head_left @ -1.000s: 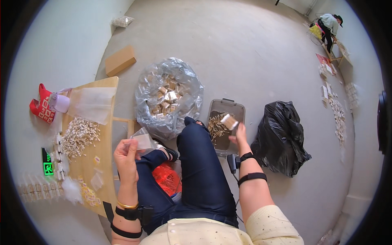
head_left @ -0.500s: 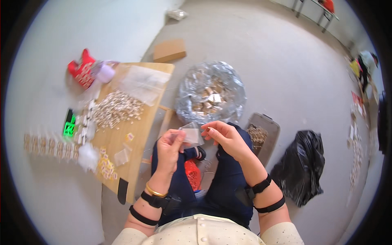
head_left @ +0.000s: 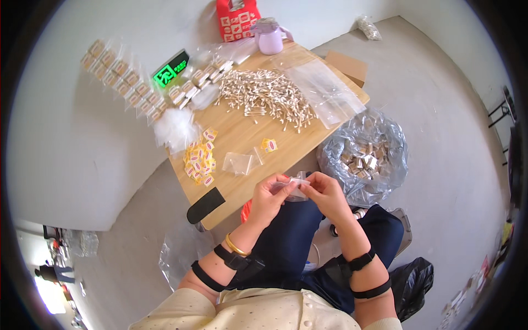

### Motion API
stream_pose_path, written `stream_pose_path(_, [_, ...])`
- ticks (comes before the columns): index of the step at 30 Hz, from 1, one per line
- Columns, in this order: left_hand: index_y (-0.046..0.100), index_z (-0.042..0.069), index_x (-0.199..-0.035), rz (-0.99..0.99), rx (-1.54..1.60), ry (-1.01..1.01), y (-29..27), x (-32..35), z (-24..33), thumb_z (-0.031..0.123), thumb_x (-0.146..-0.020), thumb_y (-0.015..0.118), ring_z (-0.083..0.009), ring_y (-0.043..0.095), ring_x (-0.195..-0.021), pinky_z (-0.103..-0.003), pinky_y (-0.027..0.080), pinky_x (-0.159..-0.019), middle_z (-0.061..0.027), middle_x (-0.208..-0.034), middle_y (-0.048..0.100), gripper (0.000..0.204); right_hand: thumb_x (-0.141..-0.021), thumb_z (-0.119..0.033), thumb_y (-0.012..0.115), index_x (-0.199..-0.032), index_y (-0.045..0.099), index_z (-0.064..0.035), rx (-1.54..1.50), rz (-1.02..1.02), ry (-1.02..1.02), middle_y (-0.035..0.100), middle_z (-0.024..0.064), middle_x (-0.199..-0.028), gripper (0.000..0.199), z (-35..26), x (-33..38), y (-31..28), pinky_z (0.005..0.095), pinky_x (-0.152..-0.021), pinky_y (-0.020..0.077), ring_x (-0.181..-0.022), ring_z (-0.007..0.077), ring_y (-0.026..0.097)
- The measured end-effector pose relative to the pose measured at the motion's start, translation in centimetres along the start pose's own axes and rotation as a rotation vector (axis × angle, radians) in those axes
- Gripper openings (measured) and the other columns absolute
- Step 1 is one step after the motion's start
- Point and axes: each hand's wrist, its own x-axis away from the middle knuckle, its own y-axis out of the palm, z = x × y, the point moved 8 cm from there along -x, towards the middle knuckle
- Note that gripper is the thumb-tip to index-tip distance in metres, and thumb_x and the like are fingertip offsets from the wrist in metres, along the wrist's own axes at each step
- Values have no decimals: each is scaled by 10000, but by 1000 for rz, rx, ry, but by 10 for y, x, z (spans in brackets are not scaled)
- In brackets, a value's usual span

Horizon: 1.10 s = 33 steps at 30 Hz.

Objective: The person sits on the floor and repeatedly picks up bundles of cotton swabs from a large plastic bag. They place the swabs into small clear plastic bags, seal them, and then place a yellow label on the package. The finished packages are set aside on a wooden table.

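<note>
Between my hands is a small clear plastic bag (head_left: 297, 186), held just off the table's near edge above my lap. My left hand (head_left: 269, 199) pinches one side of it with thumb and fingers. The thumb and fingertips of my right hand (head_left: 328, 197) are closed on the other side. Fingers cover much of the bag, and whether anything is inside cannot be seen. Nearest on the table lie more clear bags (head_left: 237, 163) and a small group of yellow printed cards (head_left: 269, 145). Farther off spreads a heap of cotton swabs (head_left: 269, 93).
The wooden table (head_left: 236, 129) also bears a pile of yellow cards (head_left: 199, 162), a purple jug (head_left: 269, 39) and large plastic sheets (head_left: 324, 91). A green-lit sign (head_left: 169, 70) stands behind. To the right, a plastic-lined tub (head_left: 363, 184) holds packets; a black bag (head_left: 412, 289) sits on the floor.
My view has swung left toward the table. My right hand, apart from the bag before, has closed on it beside my left, which keeps its grip.
</note>
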Motion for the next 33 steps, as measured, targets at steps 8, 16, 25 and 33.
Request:
stream_pose_path(8, [692,41,-913,204,147,-151,-80,-7,-12,257,-884,686,-71,585,-656,-204,427,-587,3,-753,640,218,-927,-115,610,-881,627,21,-62,-36,98,599,3,-709,144,13,-50,52,216,-592,408,-645,64,526])
stream_pose_path(16, [693,37,-914,366,-30,-95,-154,-28,-18,239,-857,717,-69,578,-680,-231,460,-630,-2,-794,661,211,-867,-117,656,-863,673,24,247,262,62,629,36,-662,142,38,-102,18,243,-570,444,-611,80,564])
stream_pose_path(25, [603,32,-1070,331,39,-200,-175,-64,-42,96,-837,713,-84,640,-775,-246,510,-639,-29,-869,685,265,-793,-10,599,-999,712,-103,814,111,-525,662,77,-888,253,11,-149,43,370,-740,503,-820,281,610])
stream_pose_path(33, [546,23,-1073,332,-542,-50,-183,-65,-40,49,-781,740,-160,639,-857,-269,534,-703,-88,-934,644,351,-691,56,555,-1037,696,-135,963,20,-444,569,107,-1042,420,11,-133,40,376,-856,459,-977,287,535])
